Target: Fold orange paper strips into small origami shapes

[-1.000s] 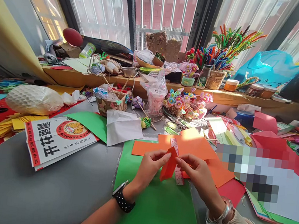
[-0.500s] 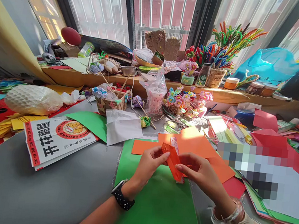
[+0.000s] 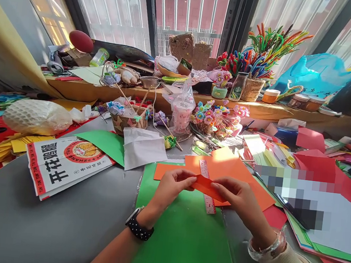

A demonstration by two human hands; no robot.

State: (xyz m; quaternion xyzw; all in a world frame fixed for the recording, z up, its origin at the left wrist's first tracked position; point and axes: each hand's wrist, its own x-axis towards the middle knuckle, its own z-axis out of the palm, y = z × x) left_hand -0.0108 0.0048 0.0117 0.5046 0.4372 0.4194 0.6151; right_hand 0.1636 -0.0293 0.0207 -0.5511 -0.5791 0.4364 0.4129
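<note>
Between my two hands a folded piece of orange paper (image 3: 204, 186) is stretched sideways. My left hand (image 3: 173, 190) pinches its left end between thumb and fingers, and my right hand (image 3: 236, 194) pinches the right end. Just under it, a patterned pink-and-white ruler (image 3: 209, 204) lies slanted, its middle hidden by the paper. Larger orange sheets (image 3: 253, 189) are spread out behind my hands. Below everything is a green mat (image 3: 182, 242).
A printed paper bag (image 3: 67, 165) lies to the left, beside a white sheet (image 3: 144, 147). Behind stand a woven basket (image 3: 130, 126), a plastic cup (image 3: 181, 117) and crafted flowers (image 3: 210, 117). Stacked coloured papers (image 3: 342, 228) fill the right side.
The folded orange paper has turned from a steep slant to nearly level, uncovering more of the ruler. Both hands have shifted to hold it by its left and right ends.
</note>
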